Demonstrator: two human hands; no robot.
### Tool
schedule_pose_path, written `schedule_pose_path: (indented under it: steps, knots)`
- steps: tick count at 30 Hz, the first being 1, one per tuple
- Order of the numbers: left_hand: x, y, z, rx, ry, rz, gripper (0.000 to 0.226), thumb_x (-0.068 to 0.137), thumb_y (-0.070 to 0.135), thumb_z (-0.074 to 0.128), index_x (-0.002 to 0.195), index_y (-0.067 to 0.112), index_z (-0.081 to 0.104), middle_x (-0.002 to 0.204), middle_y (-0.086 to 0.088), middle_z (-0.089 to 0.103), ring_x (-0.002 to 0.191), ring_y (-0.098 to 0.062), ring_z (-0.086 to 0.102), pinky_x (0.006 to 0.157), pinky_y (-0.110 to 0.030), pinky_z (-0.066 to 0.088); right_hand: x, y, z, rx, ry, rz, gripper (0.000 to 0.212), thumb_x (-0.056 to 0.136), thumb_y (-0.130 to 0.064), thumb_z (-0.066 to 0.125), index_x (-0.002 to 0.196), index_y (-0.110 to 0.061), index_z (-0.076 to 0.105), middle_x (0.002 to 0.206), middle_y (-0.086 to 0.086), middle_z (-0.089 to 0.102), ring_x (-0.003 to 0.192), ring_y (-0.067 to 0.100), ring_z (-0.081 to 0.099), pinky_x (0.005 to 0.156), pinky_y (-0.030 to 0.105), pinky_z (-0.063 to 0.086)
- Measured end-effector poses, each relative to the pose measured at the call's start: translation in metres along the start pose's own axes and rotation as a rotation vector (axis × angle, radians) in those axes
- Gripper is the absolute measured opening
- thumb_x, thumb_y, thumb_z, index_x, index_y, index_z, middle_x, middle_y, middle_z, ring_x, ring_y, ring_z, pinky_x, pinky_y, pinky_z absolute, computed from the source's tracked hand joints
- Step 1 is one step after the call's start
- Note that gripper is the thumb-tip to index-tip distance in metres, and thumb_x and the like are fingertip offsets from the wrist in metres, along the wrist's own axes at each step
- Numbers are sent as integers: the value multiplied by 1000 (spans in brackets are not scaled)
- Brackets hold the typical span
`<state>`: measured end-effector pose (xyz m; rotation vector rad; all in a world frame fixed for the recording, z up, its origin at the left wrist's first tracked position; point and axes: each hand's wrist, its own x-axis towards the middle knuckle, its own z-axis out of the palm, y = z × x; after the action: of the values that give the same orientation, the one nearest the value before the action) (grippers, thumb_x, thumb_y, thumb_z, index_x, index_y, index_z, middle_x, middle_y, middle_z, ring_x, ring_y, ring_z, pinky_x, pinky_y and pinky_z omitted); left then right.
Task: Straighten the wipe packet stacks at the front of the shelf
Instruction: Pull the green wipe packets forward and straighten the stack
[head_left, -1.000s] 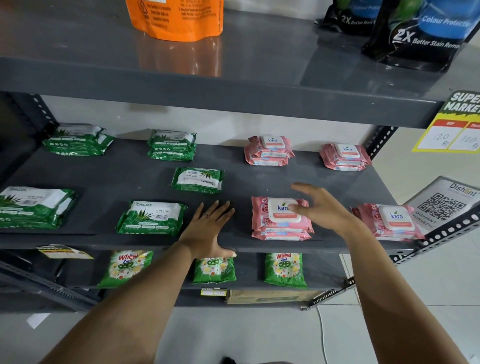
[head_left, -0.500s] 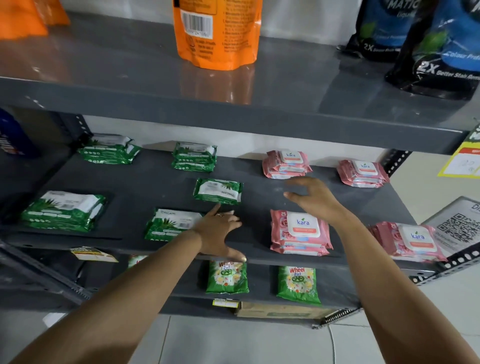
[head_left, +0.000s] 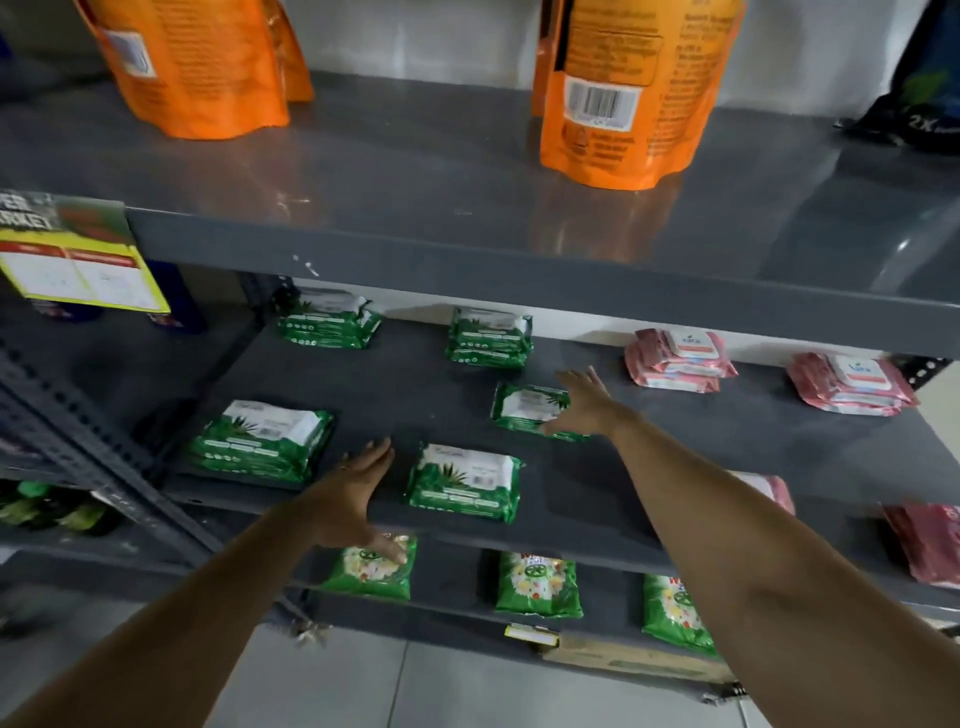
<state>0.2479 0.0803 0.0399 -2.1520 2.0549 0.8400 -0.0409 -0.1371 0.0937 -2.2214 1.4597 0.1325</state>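
Since half a second ago the view has swung left and both hands have travelled with it: the right hand (head_left: 582, 402), which hovered above the pink packets, now reaches far over the shelf to the single green plastic wipe packet (head_left: 532, 410) lying behind the front row, while the left hand (head_left: 353, 493) has slid left off the shelf lip area beside the near green wipe packet stack (head_left: 465, 483). The right hand's grip is spread, fingers apart, its palm side touching the right edge of that lone packet, probably so it can be drawn forward or squared; nothing is clamped. The left hand lies flat and open just left of the near stack, not touching it as far as I can tell, likely placed to act as a stop or to nudge the stack's side. A second green front stack (head_left: 260, 441) sits further left, slightly skewed. The pink wipe packet stacks (head_left: 675, 361) rest far right, with more pink ones at the near right edge, partly hidden by the forearm. All lie on the grey metal shelf (head_left: 727, 457), so the front rows are not yet aligned.
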Motion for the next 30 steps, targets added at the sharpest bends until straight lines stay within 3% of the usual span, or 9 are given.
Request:
schedule_pose_path:
  steps: [3, 7, 12, 15, 19, 21, 24, 27, 30]
  knots:
    - [8, -6, 0, 146, 24, 113, 148, 56, 81, 72, 150, 16, -22, 152, 6, -36, 142, -14, -26, 112, -34, -19, 3, 0, 13, 15, 0, 47, 105, 61, -51, 82, 145, -14, 31, 149, 14, 35, 136, 35, 33, 110, 46, 33]
    - [22, -14, -1, 229, 67, 168, 146, 59, 81, 69, 148, 13, -25, 153, 2, -38, 140, -13, -31, 112, -37, -23, -2, -2, 22, 141, 107, 119, 95, 46, -55, 84, 128, -18, 52, 123, 7, 60, 110, 27, 57, 95, 41, 49]
    - [24, -25, 3, 259, 136, 236, 142, 58, 91, 55, 150, 14, -21, 157, 1, -31, 142, -13, -30, 118, -45, -15, -36, -31, 16, 363, 150, 139, 60, 52, -46, 87, 101, -23, 61, 95, -4, 67, 89, 17, 63, 79, 33, 53]
    - [26, -27, 5, 271, 150, 239, 139, 60, 91, 52, 147, 14, -24, 154, 1, -34, 142, -13, -30, 117, -44, -16, -66, -56, 18, 366, 111, 17, 55, 52, -47, 86, 93, -26, 57, 90, -7, 64, 83, 12, 61, 65, 24, 48]
    - [26, -28, 7, 267, 160, 247, 136, 62, 90, 48, 150, 13, -21, 156, 0, -31, 142, -14, -30, 118, -44, -15, -89, -86, 38, 293, 116, -115, 75, 55, -35, 90, 119, -19, 55, 107, -7, 59, 98, 11, 57, 79, 19, 45]
    - [27, -28, 8, 263, 163, 246, 136, 63, 91, 49, 150, 13, -21, 156, 0, -32, 142, -15, -31, 118, -45, -15, -86, -92, 53, 225, 114, -123, 85, 55, -38, 89, 128, -16, 52, 120, -2, 55, 110, 14, 51, 95, 28, 41]
    - [27, -28, 8, 246, 159, 244, 137, 62, 90, 51, 150, 15, -22, 157, 1, -31, 142, -15, -31, 118, -46, -13, -81, -90, 68, 143, 72, -40, 94, 56, -49, 84, 137, -28, 40, 141, -1, 43, 133, 24, 38, 112, 53, 25]
    - [27, -29, 10, 239, 171, 248, 136, 63, 90, 51, 150, 15, -22, 158, 0, -30, 142, -16, -31, 118, -46, -13, -87, -90, 70, 4, 22, 6, 102, 63, -53, 79, 146, -35, 22, 155, -5, 24, 145, 24, 15, 114, 64, 3]
    - [26, -30, 11, 257, 186, 258, 136, 63, 91, 49, 150, 12, -20, 159, -2, -28, 144, -17, -29, 118, -47, -14, -92, -97, 72, 34, 53, -36, 109, 61, -67, 71, 148, -37, 14, 157, -4, 19, 147, 24, 11, 116, 61, 8]
